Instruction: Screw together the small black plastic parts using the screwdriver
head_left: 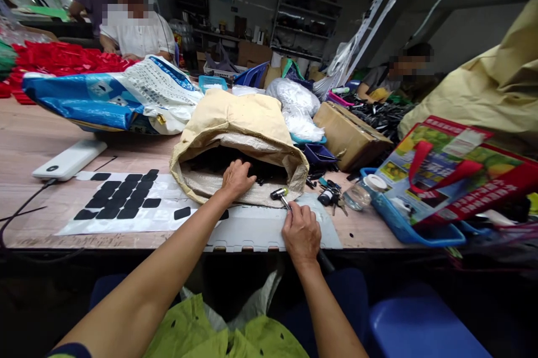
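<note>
My left hand [239, 179] reaches into the mouth of a tan woven sack [252, 111] lying on its side. Its fingers are curled, and their tips are hidden among small black pieces in the dark inside. My right hand [301, 229] is closed round the handle of a small hammer [279, 194], whose black head has a yellowish end. The hammer head is at the sack's lower right lip. Under both wrists lies a grey board [252, 229] at the table's front edge. Left of it, black rounded patches [120, 195] sit in rows on a white sheet [163, 223].
A white power bank [69, 160] with a cable lies left. Behind are a blue-white bag [113, 94] and red parts [71, 58]. Rightward stand a carton [353, 134], keys [336, 195], a jar [357, 195] and a blue basket [403, 229]. Co-workers sit across the table.
</note>
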Demonstrator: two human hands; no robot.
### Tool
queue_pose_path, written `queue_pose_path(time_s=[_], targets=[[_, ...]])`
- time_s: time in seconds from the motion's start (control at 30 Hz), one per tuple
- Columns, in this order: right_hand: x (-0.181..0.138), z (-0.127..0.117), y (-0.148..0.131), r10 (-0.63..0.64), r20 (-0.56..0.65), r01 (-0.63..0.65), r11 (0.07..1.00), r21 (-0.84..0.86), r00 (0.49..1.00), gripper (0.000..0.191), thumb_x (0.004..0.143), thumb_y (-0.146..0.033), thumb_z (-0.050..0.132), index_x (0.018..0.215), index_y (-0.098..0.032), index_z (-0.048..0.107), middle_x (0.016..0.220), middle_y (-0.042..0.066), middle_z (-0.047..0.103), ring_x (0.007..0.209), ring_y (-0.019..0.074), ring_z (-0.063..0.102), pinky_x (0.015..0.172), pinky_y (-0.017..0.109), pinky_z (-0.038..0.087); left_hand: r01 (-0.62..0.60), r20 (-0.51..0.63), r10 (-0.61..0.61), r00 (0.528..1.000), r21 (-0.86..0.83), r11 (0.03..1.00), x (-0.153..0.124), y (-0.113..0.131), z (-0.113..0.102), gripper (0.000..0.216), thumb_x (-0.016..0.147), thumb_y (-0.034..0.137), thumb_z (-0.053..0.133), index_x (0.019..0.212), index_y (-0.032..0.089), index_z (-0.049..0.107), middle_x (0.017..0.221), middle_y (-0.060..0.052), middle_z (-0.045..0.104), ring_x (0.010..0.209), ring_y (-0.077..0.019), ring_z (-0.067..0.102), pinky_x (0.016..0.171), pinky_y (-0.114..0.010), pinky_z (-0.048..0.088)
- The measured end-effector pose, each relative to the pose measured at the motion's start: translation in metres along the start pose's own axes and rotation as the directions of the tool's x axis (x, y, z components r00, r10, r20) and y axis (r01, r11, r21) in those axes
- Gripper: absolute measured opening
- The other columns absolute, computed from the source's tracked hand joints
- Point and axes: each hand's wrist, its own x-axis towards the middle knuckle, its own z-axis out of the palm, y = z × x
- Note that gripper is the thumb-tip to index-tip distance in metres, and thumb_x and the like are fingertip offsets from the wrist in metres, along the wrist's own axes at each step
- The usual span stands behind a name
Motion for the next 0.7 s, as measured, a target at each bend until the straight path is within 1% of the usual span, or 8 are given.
queue_pose_path(time_s=[0.1, 0.13, 0.2, 0.33, 0.43, 0.5, 0.57, 0.7], targets=[[0.0, -0.002, -0.001, 0.008, 0.0, -0.008, 1.0, 0.003, 1.0, 0.027, 0.098, -0.021, 0.053, 0.123, -0.024, 0.065, 0.098, 0.006, 0.06, 0.092, 0.0215, 0.05, 0.074, 0.031, 0.032, 0.015, 0.051, -0.017, 0.999, 0.043, 0.999, 0.003, -0.002, 0.007, 0.032, 0.087, 0.037, 0.066, 0.113, 0.02, 0.072, 0.113, -0.013, 0.06, 0.113, -0.0327, 0.057, 0.094, -0.042, 0.048], [0.0, -0.002, -0.002, 0.011, 0.0, -0.011, 1.0, 0.005, 1.0, 0.027, 0.098, -0.021, 0.053, 0.122, -0.024, 0.065, 0.098, 0.006, 0.06, 0.092, 0.0215, 0.05, 0.074, 0.031, 0.032, 0.002, 0.052, -0.004, 0.999, 0.036, 0.999, 0.0, -0.002, 0.007, 0.029, 0.087, 0.037, 0.067, 0.11, 0.019, 0.072, 0.113, -0.012, 0.06, 0.111, -0.0319, 0.057, 0.094, -0.041, 0.048], [0.001, -0.003, -0.002, 0.014, 0.0, -0.014, 1.0, 0.007, 1.0, 0.027, 0.098, -0.021, 0.054, 0.122, -0.024, 0.065, 0.097, 0.006, 0.059, 0.092, 0.0218, 0.05, 0.073, 0.031, 0.032, -0.069, 0.028, 0.069, 0.997, -0.01, 0.998, -0.01, -0.005, 0.001, 0.023, 0.087, 0.034, 0.068, 0.105, 0.02, 0.072, 0.108, -0.01, 0.062, 0.108, -0.0293, 0.056, 0.093, -0.039, 0.046], [0.001, -0.002, -0.002, 0.013, 0.005, -0.013, 1.0, 0.003, 1.0, 0.028, 0.098, -0.022, 0.053, 0.123, -0.024, 0.065, 0.098, 0.006, 0.059, 0.092, 0.0224, 0.05, 0.073, 0.032, 0.032, -0.265, 0.001, 0.271, 0.963, -0.2, 0.943, -0.047, -0.013, -0.017, 0.017, 0.089, 0.029, 0.067, 0.103, 0.022, 0.072, 0.096, -0.004, 0.066, 0.095, -0.0227, 0.057, 0.087, -0.035, 0.045], [0.0, 0.0, -0.001, 0.01, 0.0, -0.01, 1.0, 0.006, 1.0, 0.028, 0.098, -0.022, 0.052, 0.124, -0.024, 0.064, 0.099, 0.006, 0.059, 0.093, 0.0225, 0.05, 0.074, 0.032, 0.032, -0.316, 0.061, 0.347, 0.936, -0.291, 0.903, -0.079, -0.021, -0.025, 0.016, 0.089, 0.029, 0.067, 0.103, 0.023, 0.072, 0.094, -0.003, 0.069, 0.092, -0.0212, 0.057, 0.082, -0.033, 0.044], [0.0, 0.002, -0.001, 0.007, -0.009, -0.007, 1.0, 0.008, 1.0, 0.029, 0.098, -0.022, 0.053, 0.124, -0.024, 0.064, 0.099, 0.007, 0.059, 0.093, 0.0225, 0.05, 0.074, 0.032, 0.033, -0.321, 0.109, 0.367, 0.924, -0.301, 0.898, -0.093, -0.027, -0.024, 0.015, 0.088, 0.029, 0.068, 0.101, 0.023, 0.072, 0.094, -0.003, 0.069, 0.093, -0.0217, 0.057, 0.083, -0.034, 0.044], [0.0, 0.002, -0.001, 0.003, -0.016, -0.003, 1.0, 0.01, 1.0, 0.028, 0.097, -0.023, 0.053, 0.123, -0.024, 0.064, 0.099, 0.007, 0.06, 0.093, 0.0224, 0.05, 0.075, 0.032, 0.033, -0.319, 0.128, 0.367, 0.921, -0.291, 0.902, -0.101, -0.031, -0.018, 0.016, 0.087, 0.029, 0.07, 0.101, 0.022, 0.072, 0.093, -0.004, 0.068, 0.092, -0.0221, 0.056, 0.084, -0.035, 0.044], [0.0, 0.0, -0.002, 0.007, -0.01, -0.007, 1.0, 0.008, 1.0, 0.028, 0.097, -0.023, 0.054, 0.123, -0.024, 0.065, 0.098, 0.006, 0.06, 0.092, 0.022, 0.05, 0.073, 0.032, 0.033, -0.326, 0.074, 0.355, 0.932, -0.258, 0.909, -0.102, -0.033, -0.007, 0.018, 0.086, 0.03, 0.072, 0.101, 0.022, 0.072, 0.092, -0.004, 0.066, 0.092, -0.0226, 0.055, 0.084, -0.035, 0.043]])
